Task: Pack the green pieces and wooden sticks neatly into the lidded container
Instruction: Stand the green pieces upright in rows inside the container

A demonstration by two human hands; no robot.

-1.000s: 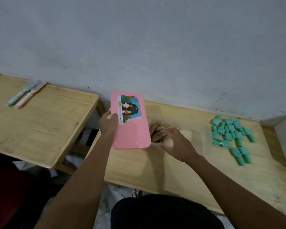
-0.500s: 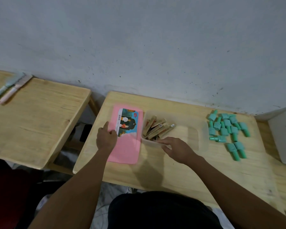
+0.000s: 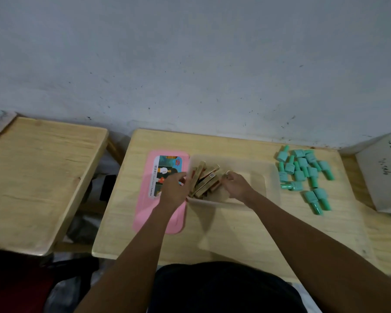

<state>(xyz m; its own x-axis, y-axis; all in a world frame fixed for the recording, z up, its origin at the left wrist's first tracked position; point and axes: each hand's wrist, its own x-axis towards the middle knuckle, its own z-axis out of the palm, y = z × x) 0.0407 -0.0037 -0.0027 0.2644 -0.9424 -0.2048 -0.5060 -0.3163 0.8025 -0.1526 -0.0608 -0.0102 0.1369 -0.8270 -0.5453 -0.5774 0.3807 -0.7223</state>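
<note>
Several wooden sticks point(image 3: 204, 180) lay jumbled at the left end of the clear container point(image 3: 269, 177) on the counter point(image 3: 235, 233), crossing one another at angles rather than lying flat. We had both hands in among them: the left hand point(image 3: 173, 190) curled at the container's left wall with its fingers against the stick ends, the right hand point(image 3: 236, 185) bent over the right side of the pile, fingertips pinched near one stick. Whether either hand truly gripped a stick, we could not tell.

We judged the main risk to be the loose heap: left crossed, the sticks would likely crowd out the green pieces point(image 3: 305, 175), which waited in a cluster on the counter to the right, well apart from the container. A careless push might also tip the light container or scatter sticks over its wall.

The pink lid point(image 3: 145, 213) lay flat just left of the container, its sticker showing cartoon figures and a barcode; the printing was too small to read. The grey box point(image 3: 379, 177) at far right bore handwriting, seemingly "JS006".
</note>
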